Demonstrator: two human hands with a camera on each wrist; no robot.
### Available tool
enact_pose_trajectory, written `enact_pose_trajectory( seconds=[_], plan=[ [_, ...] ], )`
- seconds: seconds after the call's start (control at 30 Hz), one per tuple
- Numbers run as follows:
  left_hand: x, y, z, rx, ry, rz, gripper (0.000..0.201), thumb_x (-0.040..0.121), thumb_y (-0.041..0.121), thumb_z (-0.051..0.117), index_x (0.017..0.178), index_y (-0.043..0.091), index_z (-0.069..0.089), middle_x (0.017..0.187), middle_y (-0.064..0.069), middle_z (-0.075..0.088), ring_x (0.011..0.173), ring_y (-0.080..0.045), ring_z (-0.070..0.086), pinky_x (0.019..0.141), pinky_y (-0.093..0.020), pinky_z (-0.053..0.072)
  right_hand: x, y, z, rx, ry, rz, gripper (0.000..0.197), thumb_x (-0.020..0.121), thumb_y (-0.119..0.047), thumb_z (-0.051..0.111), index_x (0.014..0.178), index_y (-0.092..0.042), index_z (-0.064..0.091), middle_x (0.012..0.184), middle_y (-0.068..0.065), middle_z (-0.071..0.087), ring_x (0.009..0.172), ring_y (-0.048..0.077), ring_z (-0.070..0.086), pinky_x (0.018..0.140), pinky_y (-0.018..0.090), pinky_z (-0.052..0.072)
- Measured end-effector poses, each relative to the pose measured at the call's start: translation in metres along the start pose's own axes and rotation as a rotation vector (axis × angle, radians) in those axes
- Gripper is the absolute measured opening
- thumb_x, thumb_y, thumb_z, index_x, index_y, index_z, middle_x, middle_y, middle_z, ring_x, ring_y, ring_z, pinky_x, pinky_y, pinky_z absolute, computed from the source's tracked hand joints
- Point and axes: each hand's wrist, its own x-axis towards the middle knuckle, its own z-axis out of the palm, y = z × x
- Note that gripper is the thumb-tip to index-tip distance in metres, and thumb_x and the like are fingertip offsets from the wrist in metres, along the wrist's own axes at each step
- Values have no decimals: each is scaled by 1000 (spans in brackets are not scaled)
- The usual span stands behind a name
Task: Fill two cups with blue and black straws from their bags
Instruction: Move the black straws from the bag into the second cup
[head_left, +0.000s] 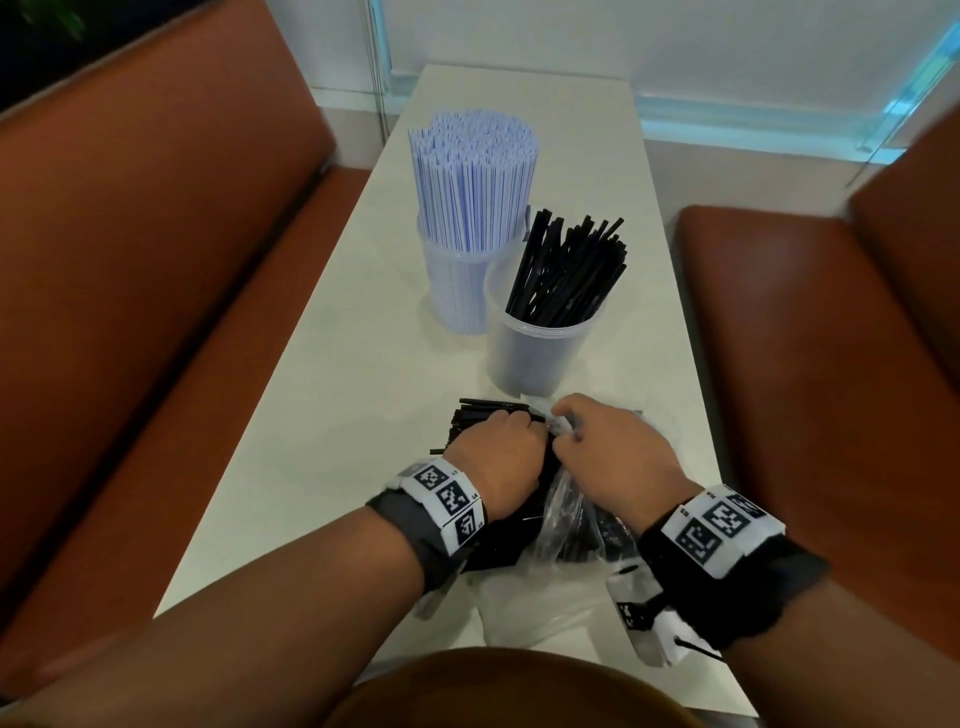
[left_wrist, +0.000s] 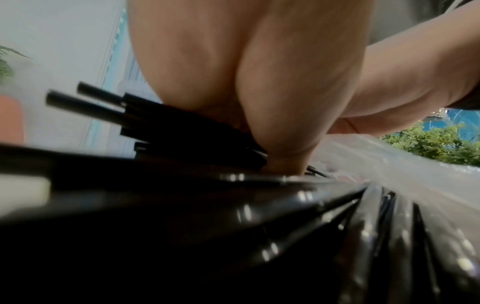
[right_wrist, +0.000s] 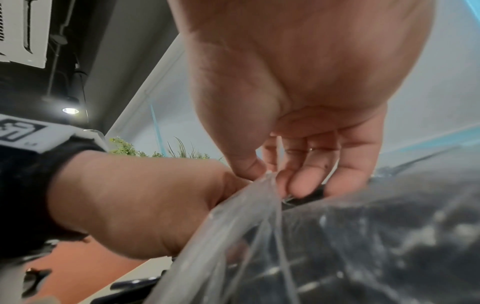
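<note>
Two clear plastic cups stand mid-table: the far one (head_left: 452, 291) is packed with blue-striped straws (head_left: 472, 171), the near one (head_left: 535, 353) holds a loose bunch of black straws (head_left: 566, 270). Near the front edge lies a clear plastic bag (head_left: 563, 514) of black straws. My left hand (head_left: 498, 447) grips a bundle of black straws (left_wrist: 145, 121) sticking out of the bag's mouth. My right hand (head_left: 597, 441) pinches the bag's edge (right_wrist: 267, 181) between thumb and fingers, right beside the left hand.
The narrow white table (head_left: 363, 364) runs between two brown leather benches, one at left (head_left: 156, 312) and one at right (head_left: 805, 364). A second empty clear bag (head_left: 524, 608) lies at the table's near edge. A wall and window (head_left: 675, 52) close the far end.
</note>
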Motion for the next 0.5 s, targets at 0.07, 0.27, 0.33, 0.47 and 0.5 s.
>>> enact_pose_trajectory(
  seconds=[0.07,0.27,0.33,0.47,0.5],
  plan=[
    [-2,-2,-2,6,20,-17,32,95,22,54,125,10,55,125,-10,57,116,-28,53,93,-37,48,-2,-1,-5,-5,17,4,36,88,-40,49,123,-41,56,102,-9,71,97,17,64,86,35,50],
    [-12,-13,-12,115,111,-25,29,95,17,51,124,13,52,119,-8,60,108,-28,57,82,-38,43,-2,-3,-13,30,43,6,37,87,-42,44,120,-43,59,103,-14,68,91,12,60,80,32,48],
    [-17,-18,-17,174,111,-39,22,95,15,47,116,14,51,111,-7,65,100,-29,61,81,-39,37,-2,-1,-15,60,50,7,37,85,-43,43,118,-44,60,98,-18,65,87,8,60,77,31,47],
    [-34,-42,-24,252,97,-70,28,93,9,44,121,14,50,109,-5,61,99,-28,57,86,-41,34,0,2,-16,90,65,3,31,87,-41,45,113,-43,61,87,-17,64,79,4,60,74,32,50],
    [-40,-50,-25,258,92,-76,31,94,9,44,124,15,50,111,-4,60,101,-28,56,86,-40,35,1,2,-16,89,69,2,30,88,-40,45,113,-43,61,89,-16,64,81,5,60,76,33,51]
  ],
)
